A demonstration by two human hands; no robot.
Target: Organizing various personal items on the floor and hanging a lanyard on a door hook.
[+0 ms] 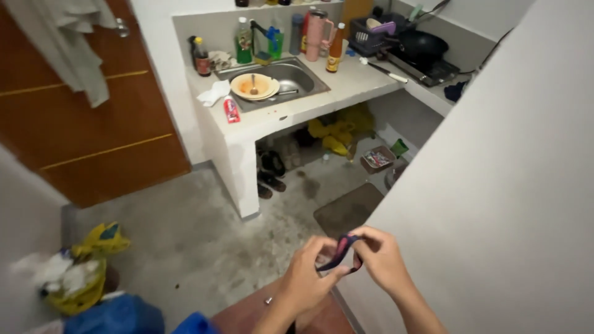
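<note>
Low in front of the body, left hand (307,272) and right hand (382,256) fingers pinch a small dark blue-and-pink folded cloth strip (342,250) between them, half-folded, not yet put down.

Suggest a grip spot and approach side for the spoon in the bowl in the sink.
Probably the spoon by its handle's upper end, coming from above: it stands out of the shallow bowl in the sink, its lower end down in the bowl. Both hands, left hand and right hand, hold a dark strap.

Steel sink (304,79) holding 1 orange-stained bowl (254,86), bottles (244,42) behind, black pan (422,44), wooden door (93,136), perhaps shoes (270,170) underneath
</note>
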